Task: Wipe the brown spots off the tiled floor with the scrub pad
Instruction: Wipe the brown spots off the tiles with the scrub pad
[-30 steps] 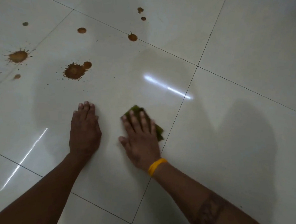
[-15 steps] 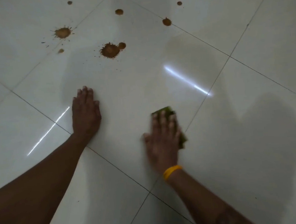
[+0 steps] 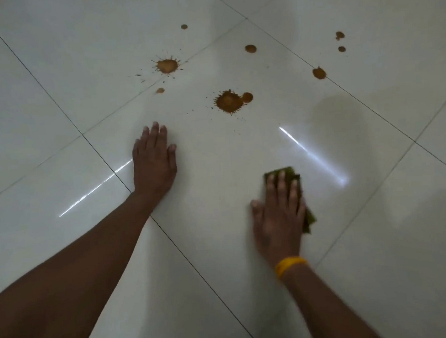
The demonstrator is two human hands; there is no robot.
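The green scrub pad (image 3: 283,174) is pressed flat on the tiled floor (image 3: 379,237) under the extended fingers of the right hand (image 3: 279,217), the large brown spot (image 3: 229,101) lying ahead and left, nearer the flat, empty left hand (image 3: 154,160).

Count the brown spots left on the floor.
9, not counting tiny specks: large splats, one touching it, small ones. Hands may hide more.
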